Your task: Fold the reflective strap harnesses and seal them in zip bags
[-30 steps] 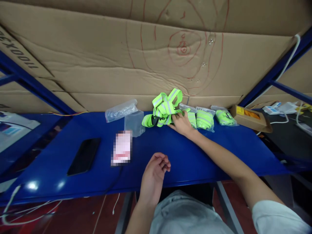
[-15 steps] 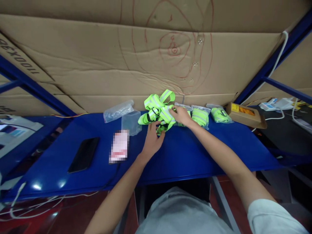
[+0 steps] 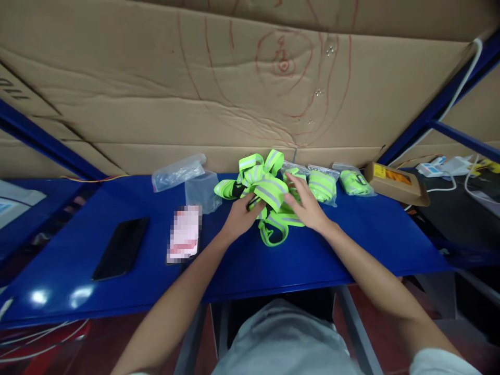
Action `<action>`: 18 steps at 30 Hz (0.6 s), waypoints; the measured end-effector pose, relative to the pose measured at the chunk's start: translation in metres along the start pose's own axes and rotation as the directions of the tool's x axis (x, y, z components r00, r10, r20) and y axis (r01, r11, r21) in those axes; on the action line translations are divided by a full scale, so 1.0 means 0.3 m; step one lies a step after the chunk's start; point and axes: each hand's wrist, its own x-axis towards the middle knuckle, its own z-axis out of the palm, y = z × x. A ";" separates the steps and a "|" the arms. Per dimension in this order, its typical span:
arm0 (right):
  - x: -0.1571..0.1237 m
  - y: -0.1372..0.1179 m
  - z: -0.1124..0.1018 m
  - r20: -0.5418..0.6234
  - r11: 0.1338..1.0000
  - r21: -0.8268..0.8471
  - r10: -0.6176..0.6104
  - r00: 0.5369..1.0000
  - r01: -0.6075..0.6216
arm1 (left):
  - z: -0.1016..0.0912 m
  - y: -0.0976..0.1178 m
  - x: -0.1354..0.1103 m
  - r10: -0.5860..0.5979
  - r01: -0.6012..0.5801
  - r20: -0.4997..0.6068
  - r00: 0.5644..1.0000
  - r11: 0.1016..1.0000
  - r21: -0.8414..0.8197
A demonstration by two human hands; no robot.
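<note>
A loose tangle of reflective straps (image 3: 269, 190), neon yellow-green with silver stripes and some black parts, lies on the blue table between my hands. My left hand (image 3: 242, 216) is closed on its near left side, the thumb and fingers around a strap beside a black piece. To the right, my right hand (image 3: 309, 207) has its fingers apart, thumb and fingertips by the edge of a broad strap loop. One loop (image 3: 273, 233) hangs toward me on the tabletop. Behind my right hand sit bagged straps (image 3: 322, 186), and another bagged bundle (image 3: 355, 182) is farther right.
Clear plastic bags (image 3: 203, 191) lie left of the straps. A black phone (image 3: 121, 248) and a blurred pink-white item (image 3: 184, 234) rest on the blue table (image 3: 312, 260). An opened cardboard box (image 3: 396, 182) stands at right; a cardboard wall (image 3: 156, 120) closes the back.
The tangle has spread toward me, with a loop now lower on the table. My left hand has closed on a strap; my right hand has shifted right and nearer, its fingers opening off the straps.
</note>
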 end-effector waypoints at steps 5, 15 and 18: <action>-0.042 0.035 0.019 0.044 0.935 0.316 0.151 0.987 -0.158 | 0.021 0.000 -0.019 -0.149 0.149 0.006 0.989 0.982 -0.117; -0.077 0.012 0.004 -0.245 0.969 -0.223 -0.165 0.955 0.110 | 0.000 0.032 -0.039 0.041 -0.032 -0.029 0.999 0.965 0.261; -0.107 -0.060 0.018 0.205 0.865 -0.338 -0.317 0.926 0.371 | -0.001 0.045 -0.048 0.075 -0.120 0.158 0.985 0.948 0.296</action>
